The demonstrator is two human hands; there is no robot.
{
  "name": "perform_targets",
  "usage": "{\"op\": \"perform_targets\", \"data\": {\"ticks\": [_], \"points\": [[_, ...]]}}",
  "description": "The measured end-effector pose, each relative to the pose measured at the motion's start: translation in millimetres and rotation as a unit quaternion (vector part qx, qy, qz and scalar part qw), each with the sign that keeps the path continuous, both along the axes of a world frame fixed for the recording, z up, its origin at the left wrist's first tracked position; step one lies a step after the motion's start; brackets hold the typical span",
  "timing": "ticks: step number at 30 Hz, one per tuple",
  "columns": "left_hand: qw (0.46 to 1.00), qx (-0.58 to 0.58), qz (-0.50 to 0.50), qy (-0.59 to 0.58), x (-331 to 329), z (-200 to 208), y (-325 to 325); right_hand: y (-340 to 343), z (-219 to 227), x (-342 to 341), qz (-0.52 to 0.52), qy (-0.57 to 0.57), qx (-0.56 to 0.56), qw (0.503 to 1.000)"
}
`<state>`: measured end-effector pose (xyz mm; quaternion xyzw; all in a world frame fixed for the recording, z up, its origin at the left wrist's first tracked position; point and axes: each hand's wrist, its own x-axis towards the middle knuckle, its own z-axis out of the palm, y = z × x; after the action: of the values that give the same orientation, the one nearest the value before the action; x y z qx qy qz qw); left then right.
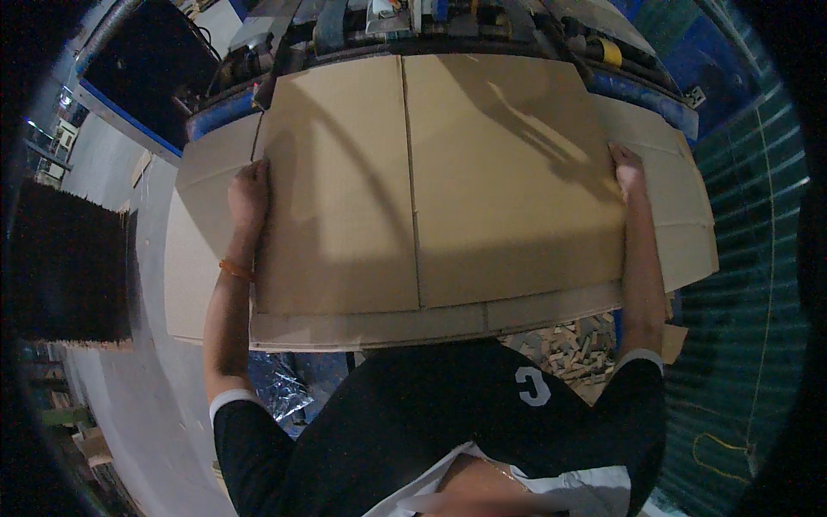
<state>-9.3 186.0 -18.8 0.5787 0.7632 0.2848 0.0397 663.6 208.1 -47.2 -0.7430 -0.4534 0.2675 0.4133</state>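
Observation:
A flat brown cardboard sheet lies in front of me, with a crease line running from its far edge to its near edge. My left hand is closed on its left edge. On the opposite side, my right hand grips the right edge, fingers curled. Beneath it, a wider cardboard sheet sticks out on both sides and along the near edge. The far edge of the top sheet meets the machine. Parts of the fingers are hidden by the hands themselves.
A machine with rollers and blue bars spans the far side. Small cardboard scraps are heaped below at right, near clear plastic film. A dark stack stands at left; a green corrugated wall borders the right.

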Motion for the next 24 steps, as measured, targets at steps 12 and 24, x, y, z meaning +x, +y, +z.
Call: {"op": "perform_targets", "data": {"ticks": [12,24], "points": [[0.905,-0.117,-0.005,-0.408,-10.2,14.6,-4.2,-0.2,-19.5,14.5,-0.025,-0.100,-0.012,0.995],[0.941,-0.135,0.014,-0.311,4.2,28.9,-7.8,-3.0,-15.7,18.1,-0.026,-0.128,-0.005,0.991]]}}
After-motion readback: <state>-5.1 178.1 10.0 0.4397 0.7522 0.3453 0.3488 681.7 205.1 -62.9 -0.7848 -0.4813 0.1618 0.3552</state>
